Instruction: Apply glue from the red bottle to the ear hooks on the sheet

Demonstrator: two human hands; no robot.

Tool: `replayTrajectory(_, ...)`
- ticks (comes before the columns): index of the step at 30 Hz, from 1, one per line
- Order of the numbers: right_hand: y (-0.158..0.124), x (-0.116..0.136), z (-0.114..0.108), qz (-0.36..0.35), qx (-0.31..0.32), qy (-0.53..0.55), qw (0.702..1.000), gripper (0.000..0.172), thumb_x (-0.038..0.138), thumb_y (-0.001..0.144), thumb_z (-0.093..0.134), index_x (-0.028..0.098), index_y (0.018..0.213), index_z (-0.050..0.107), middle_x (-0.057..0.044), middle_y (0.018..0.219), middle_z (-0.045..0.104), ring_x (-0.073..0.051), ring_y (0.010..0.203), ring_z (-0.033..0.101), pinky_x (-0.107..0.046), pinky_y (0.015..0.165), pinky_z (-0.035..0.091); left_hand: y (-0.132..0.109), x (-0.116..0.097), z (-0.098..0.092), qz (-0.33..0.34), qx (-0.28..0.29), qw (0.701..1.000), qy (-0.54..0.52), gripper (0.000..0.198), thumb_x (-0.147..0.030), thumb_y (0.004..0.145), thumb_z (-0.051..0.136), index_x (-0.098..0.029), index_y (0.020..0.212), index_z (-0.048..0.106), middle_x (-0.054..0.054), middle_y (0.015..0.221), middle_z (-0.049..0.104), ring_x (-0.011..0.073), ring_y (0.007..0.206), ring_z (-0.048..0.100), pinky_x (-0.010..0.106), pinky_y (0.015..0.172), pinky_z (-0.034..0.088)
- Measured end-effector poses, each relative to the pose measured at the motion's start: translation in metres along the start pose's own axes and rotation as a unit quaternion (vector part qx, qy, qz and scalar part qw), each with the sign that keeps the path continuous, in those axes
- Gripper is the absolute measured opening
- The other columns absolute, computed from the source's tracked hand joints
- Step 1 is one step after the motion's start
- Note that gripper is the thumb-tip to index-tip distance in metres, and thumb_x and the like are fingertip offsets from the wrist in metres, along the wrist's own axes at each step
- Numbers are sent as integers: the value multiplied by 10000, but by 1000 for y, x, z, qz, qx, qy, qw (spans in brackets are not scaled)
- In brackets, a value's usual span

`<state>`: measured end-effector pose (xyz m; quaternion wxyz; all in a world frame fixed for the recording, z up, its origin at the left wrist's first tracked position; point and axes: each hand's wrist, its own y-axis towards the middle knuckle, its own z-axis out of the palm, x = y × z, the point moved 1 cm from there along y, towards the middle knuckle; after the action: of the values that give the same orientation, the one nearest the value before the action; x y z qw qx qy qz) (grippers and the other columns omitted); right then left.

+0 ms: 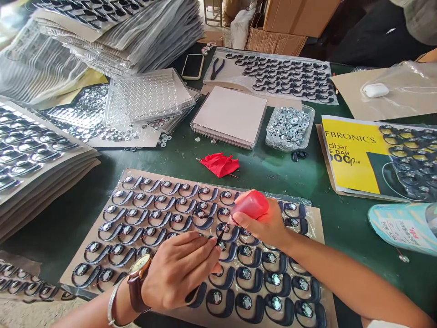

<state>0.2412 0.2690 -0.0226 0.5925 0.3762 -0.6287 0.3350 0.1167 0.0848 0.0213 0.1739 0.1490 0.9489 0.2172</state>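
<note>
Under both hands lies a cardboard sheet [82, 255] with rows of black curved parts, each with a small round silver disc, under clear film. My left hand [184, 266], wearing a watch, is closed around what look like black tweezers [221, 238]; only their dark pointed tip shows clearly. That tip is close to one of the black parts [223, 228] near the sheet's middle. My right hand [269, 223] grips a small red squeeze bottle [251, 205], tilted with its lower end towards the same part. The bottle's nozzle is hidden by my fingers.
Beyond the sheet lie a red cloth [220, 165], a stack of flat white sheets [232, 116] and a clear box [309, 132] of metal discs. Piled sheets [37, 182] stand left. A yellow box [351, 150] and a light-blue container [399, 228] are right; pliers [217, 69] and a phone [193, 66] lie behind.
</note>
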Motion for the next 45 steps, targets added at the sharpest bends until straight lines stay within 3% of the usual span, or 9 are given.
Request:
replayTrajectory(4, -1, 0, 1, -23, 10, -23, 999, 241, 398, 793, 764, 194, 807, 637, -38, 725, 706, -168, 652, 677, -238, 555, 539, -1, -8, 5, 10, 10, 999, 45, 183, -174, 928, 577, -54, 999, 696, 106, 954, 749, 199, 872, 722, 317, 793, 592)
replayTrajectory(8, -1, -1, 3, -51, 13, -62, 997, 259, 403, 763, 794, 194, 815, 650, -21, 731, 699, -139, 589, 639, -235, 570, 538, -2, -16, 6, 15, 14, 996, 90, 182, -155, 937, 564, -59, 1002, 704, 110, 989, 748, 209, 916, 715, 326, 830, 581)
replayTrajectory(15, -1, 0, 4, -116, 3, -111, 987, 258, 397, 788, 776, 172, 836, 659, -30, 736, 705, -140, 593, 639, -246, 596, 521, -5, -18, 8, 9, 24, 996, 85, 179, -160, 934, 579, -60, 1008, 708, 103, 986, 749, 212, 916, 715, 339, 829, 573)
replayTrajectory(27, 1, 0, 0, -94, -11, -111, 989, 209, 374, 829, 737, 182, 784, 669, -26, 739, 684, -127, 583, 598, -251, 601, 507, -6, -17, 7, -2, 23, 998, 61, 196, -162, 927, 590, -55, 1048, 701, 109, 1028, 740, 216, 974, 701, 336, 925, 540)
replayTrajectory(45, 2, 3, -1, -95, -20, -108, 989, 230, 368, 841, 704, 181, 713, 665, -18, 673, 653, -128, 565, 579, -254, 569, 507, -1, -12, 5, -20, 18, 999, 28, 176, -147, 921, 590, -42, 1009, 700, 114, 995, 744, 214, 930, 707, 340, 875, 545)
